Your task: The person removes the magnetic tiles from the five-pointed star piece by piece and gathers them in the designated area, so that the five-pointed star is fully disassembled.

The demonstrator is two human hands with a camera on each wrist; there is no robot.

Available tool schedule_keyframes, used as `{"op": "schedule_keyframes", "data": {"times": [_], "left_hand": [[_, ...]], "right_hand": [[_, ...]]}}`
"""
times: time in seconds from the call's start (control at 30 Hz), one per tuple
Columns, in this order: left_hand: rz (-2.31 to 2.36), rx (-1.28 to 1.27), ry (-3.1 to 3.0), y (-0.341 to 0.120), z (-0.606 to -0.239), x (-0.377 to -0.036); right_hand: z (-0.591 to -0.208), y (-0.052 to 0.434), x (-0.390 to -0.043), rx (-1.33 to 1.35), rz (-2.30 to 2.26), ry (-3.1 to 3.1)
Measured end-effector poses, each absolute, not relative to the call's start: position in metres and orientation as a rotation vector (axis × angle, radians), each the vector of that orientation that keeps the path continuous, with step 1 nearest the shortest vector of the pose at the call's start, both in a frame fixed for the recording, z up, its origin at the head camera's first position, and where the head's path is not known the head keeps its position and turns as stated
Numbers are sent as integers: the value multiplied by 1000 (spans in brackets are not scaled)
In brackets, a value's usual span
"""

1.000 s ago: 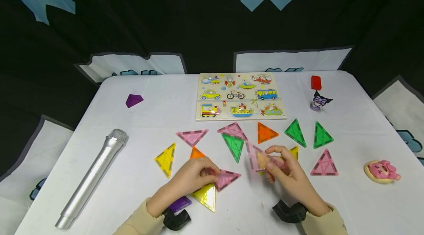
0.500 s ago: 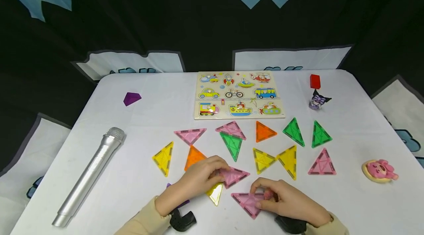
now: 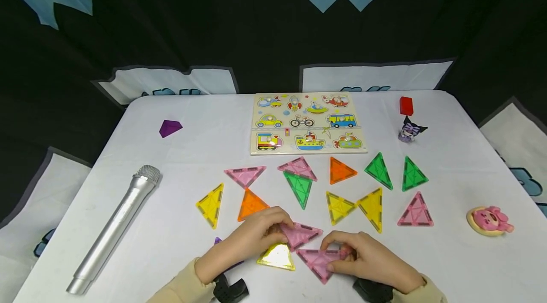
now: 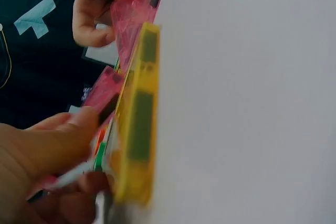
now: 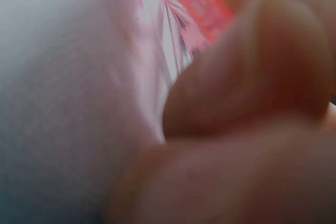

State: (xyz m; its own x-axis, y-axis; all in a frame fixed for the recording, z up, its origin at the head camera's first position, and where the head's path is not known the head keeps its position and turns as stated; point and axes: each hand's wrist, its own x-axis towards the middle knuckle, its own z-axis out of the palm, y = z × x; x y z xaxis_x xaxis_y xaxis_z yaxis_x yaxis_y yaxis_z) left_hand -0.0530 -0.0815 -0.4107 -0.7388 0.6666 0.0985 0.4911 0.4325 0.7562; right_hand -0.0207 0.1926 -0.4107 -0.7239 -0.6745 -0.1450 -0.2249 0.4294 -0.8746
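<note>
My left hand (image 3: pixel 260 231) pinches a pink triangular magnetic tile (image 3: pixel 305 235) by its left end, just above the table. A yellow triangular tile (image 3: pixel 277 259) lies close below those fingers and stands large in the left wrist view. In front, to the right, my right hand (image 3: pixel 363 258) pinches a second pink triangular tile (image 3: pixel 316 261) between thumb and fingers. The two pink tiles are very near each other; whether their edges touch I cannot tell. The right wrist view shows blurred fingers against the pink tile (image 5: pixel 202 3). A purple tile (image 3: pixel 218 240) is mostly hidden behind my left forearm.
Several loose triangular tiles, including an orange tile (image 3: pixel 251 205) and a green tile (image 3: pixel 299 188), lie beyond the hands. A wooden vehicle puzzle board (image 3: pixel 308 123) lies at the back. A silver microphone (image 3: pixel 115 227) is at the left, a pink toy (image 3: pixel 489 221) at the right.
My right hand has brought its pink tile down and left to the front, uncovering two yellow tiles. My left hand's pink tile has shifted slightly right, and the nearby yellow tile has shifted too.
</note>
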Motion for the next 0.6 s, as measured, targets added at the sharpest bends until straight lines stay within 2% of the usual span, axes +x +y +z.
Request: {"op": "schedule_keyframes", "data": {"times": [0.23,0.6], "left_hand": [[1460,927,2290,-79,-413,-52],[1362,794,2257,-84,-413,-51]], "right_hand": [[-411,191,-20,-722,-1240,2187],[-412,191,-21,-715,-1232,2197]]}}
